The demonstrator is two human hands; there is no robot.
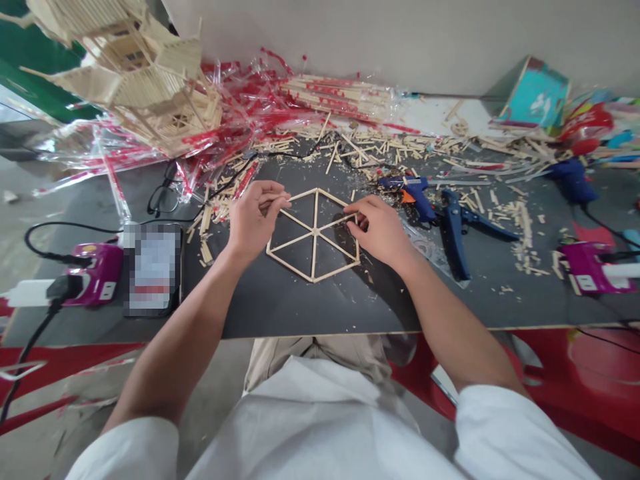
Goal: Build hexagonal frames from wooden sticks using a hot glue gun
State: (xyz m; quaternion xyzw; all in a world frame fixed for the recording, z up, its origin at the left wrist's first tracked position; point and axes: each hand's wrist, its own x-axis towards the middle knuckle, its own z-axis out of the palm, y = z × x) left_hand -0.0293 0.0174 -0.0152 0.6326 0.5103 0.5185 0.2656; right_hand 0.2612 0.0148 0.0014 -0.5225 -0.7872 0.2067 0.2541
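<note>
A flat hexagonal frame of thin wooden sticks, with spokes meeting at its centre, is in front of me on the dark tabletop. My left hand is closed at its upper left corner, thumb and fingers pinched together on the stick there. At the upper right corner, my right hand is closed, its thumb and index finger on the frame's edge; the other fingers curl under. Both hands partly hide the corners they touch. Right of the frame lie a blue glue gun and a dark blue hand cutter.
Stick offcuts litter the table's back. Red-and-clear plastic wrappers are heaped behind. A tall wooden stick model stands back left. Left are a phone and a purple power adapter; another purple adapter and glue gun are right.
</note>
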